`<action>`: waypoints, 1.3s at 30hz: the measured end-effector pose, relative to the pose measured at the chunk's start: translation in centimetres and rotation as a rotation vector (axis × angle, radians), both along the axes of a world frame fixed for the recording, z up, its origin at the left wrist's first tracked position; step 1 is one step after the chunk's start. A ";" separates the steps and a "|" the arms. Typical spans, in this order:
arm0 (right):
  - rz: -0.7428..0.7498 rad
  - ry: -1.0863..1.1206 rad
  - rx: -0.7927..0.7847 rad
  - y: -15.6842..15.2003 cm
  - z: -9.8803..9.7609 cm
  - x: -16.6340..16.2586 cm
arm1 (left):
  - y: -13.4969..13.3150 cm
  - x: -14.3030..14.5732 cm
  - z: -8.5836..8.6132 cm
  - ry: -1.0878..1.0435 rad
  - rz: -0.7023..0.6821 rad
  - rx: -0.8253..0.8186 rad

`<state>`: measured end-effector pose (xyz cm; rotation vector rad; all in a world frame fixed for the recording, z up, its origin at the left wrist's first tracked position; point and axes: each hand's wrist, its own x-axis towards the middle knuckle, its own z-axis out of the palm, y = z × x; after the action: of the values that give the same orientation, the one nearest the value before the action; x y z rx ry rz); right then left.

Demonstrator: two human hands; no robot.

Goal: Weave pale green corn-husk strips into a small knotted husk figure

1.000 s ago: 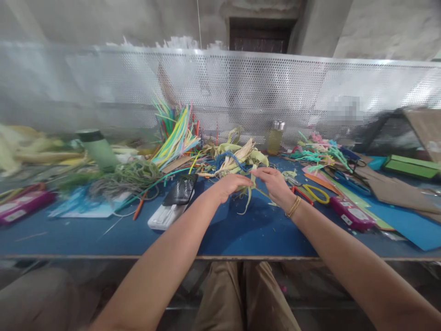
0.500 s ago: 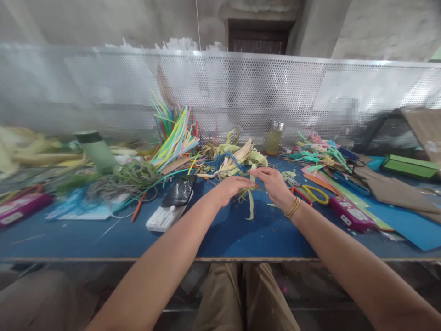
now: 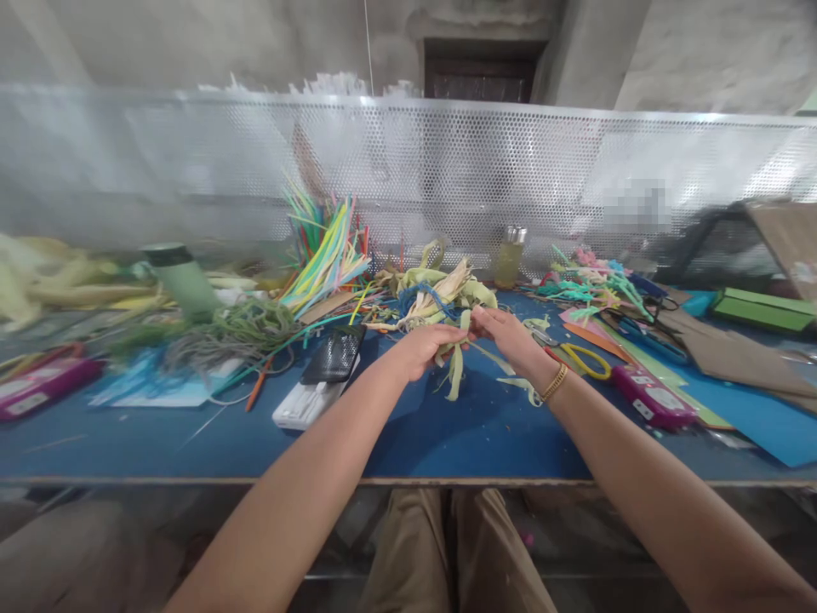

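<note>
In the head view, my left hand (image 3: 429, 347) is closed, its fingers pinching a pale green strip of what looks like corn husk (image 3: 455, 376) that hangs toward the table. My right hand (image 3: 508, 337), with a gold bracelet at the wrist, meets it from the other side, thumb and fingers pinched at the top of the same strip. The fingertips nearly touch, and they partly hide where the strip is gripped. Just behind them lies a heap of dried husks (image 3: 450, 285) with blue yarn around it. Loose husk pieces (image 3: 524, 385) lie beside my right hand.
Left of my hands, a black phone-like object (image 3: 332, 356) rests on a white power bank (image 3: 305, 407). Yellow-handled scissors (image 3: 591, 362) and a purple device (image 3: 654, 398) are on the right. Colourful pipe cleaners (image 3: 328, 260), a glass bottle (image 3: 509, 257) and a perforated metal panel (image 3: 459, 187) stand behind.
My hands have shifted slightly: the left a little left, the right a little right. The hanging strip has swung left, and more husk pieces show near the right wrist.
</note>
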<state>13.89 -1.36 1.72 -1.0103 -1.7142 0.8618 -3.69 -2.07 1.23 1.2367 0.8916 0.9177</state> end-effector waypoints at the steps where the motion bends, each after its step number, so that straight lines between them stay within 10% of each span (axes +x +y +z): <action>1: 0.048 -0.033 -0.029 -0.1 0.1 0.2 | 0.2 -0.1 0.0 -0.029 0.033 -0.002; 21: -0.006 -0.268 0.180 0.2 0.3 1.4 | 0.4 -0.9 0.4 0.008 0.132 -0.066; 28: -0.073 -0.317 0.190 0.2 -0.2 1.3 | 0.1 -1.4 0.9 -0.060 -0.024 -0.107; 39: 0.094 -0.166 0.040 -0.7 -0.1 0.2 | 0.3 -1.4 0.2 0.514 0.138 0.590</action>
<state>14.12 -2.10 1.64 -1.0044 -1.9248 0.8186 -5.06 -1.75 1.45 1.9977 1.1610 1.0309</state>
